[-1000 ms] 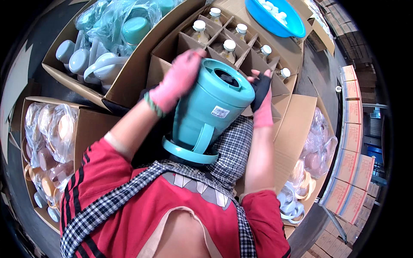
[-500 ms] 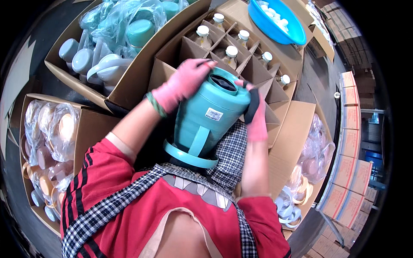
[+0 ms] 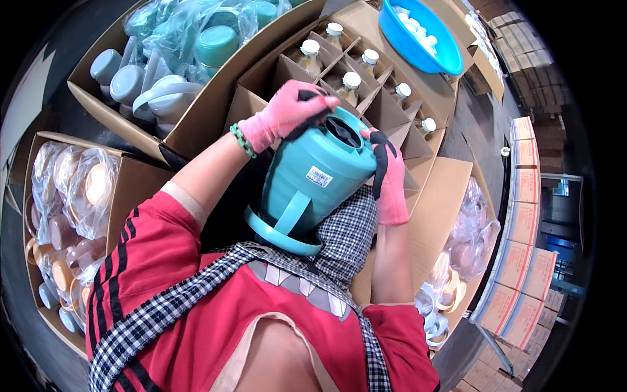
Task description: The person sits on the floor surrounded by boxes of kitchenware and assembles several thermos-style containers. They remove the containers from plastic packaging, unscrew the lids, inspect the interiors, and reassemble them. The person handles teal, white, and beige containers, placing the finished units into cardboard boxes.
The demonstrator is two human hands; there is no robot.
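A teal thermos jug body [image 3: 300,186] stands tilted in my lap, its round opening up and dark inside. A strap-like handle runs down its front to a wide teal ring at the lower end, and a white label sticks to its side. My left hand [image 3: 290,114], in a pink glove with a dark palm, is closed in a pinch at the far-left rim; what lies between the fingertips is hidden. My right hand [image 3: 390,173], gloved in pink and black, grips the right side of the rim, thumb near the opening.
Beyond the jug, a divided carton [image 3: 251,88] holds several white-capped bottles [image 3: 351,88]. A blue basin [image 3: 390,32] with small white pieces sits behind. Cartons of bagged teal and pale parts [image 3: 219,46] and pink, cream parts [image 3: 65,228] stand left; another carton [image 3: 450,179] stands right.
The jug has tilted slightly, its lower ring shifting left. My left hand has turned over the rim with its fingers bent in. My right hand has moved slightly down along the rim.
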